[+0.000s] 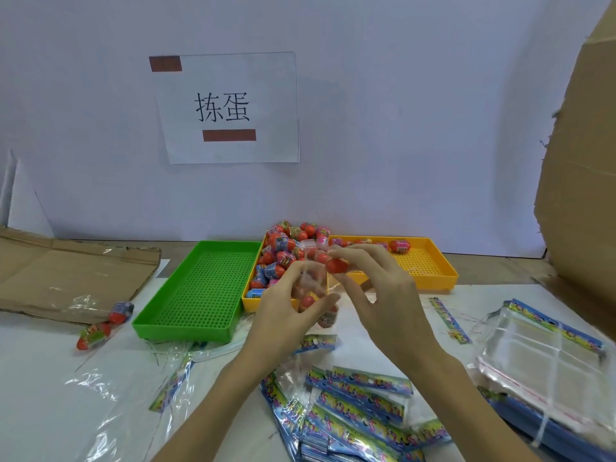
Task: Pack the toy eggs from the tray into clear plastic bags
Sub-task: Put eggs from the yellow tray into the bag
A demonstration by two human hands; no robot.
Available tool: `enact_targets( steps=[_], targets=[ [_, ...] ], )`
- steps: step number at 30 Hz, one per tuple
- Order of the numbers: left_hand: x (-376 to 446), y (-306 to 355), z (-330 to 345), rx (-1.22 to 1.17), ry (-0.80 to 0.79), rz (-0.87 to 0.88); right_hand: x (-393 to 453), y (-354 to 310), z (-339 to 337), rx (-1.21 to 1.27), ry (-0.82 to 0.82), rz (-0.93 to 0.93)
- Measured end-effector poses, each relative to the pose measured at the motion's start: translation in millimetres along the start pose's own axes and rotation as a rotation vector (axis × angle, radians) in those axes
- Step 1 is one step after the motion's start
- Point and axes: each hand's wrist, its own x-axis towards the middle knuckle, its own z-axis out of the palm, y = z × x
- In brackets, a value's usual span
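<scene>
Clear plastic bag (311,285) held upright in the left hand (286,315), fingers closed around its sides; at least one toy egg (308,301) lies inside near the bottom. Right hand (376,295) just beside the left, thumb and forefinger pinched on an orange egg (336,265) at the bag's mouth. Directly beyond both hands, a yellow tray (430,281) carries a heap of eggs (286,251) piled at its left end, with a few more along its far edge. Left of the left hand, touching the yellow tray, a green tray (200,295). Farther left of that hand, two eggs (103,325) lie on the tabletop (43,395) near flattened cardboard (66,271). Below the wrists, a loose spread of printed bags (360,411); right of the right hand, a neat stack of clear bags (546,368). On the wall beyond the hands, a taped paper sign (230,108).
</scene>
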Motion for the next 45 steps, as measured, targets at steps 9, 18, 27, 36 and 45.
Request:
enact_targets(
  steps=[9, 18, 27, 36, 45],
  targets=[
    [-1, -3, 2, 0.178, 0.004, 0.111, 0, 0, 1, 0.055, 0.043, -0.011],
    [-1, 0, 2, 0.168, 0.019, 0.144, -2, 2, 6, 0.075, 0.054, 0.051],
    [-2, 4, 3, 0.057, -0.015, 0.119, -3, -4, 6, -0.010, 0.216, 0.021],
    [-4, 6, 1, -0.021, 0.024, 0.120, -3, -4, 4, 0.107, -0.009, 0.093],
    [-5, 10, 0, 0.003, 0.006, 0.145, -8, -7, 10, 0.039, -0.136, 0.028]
  ],
)
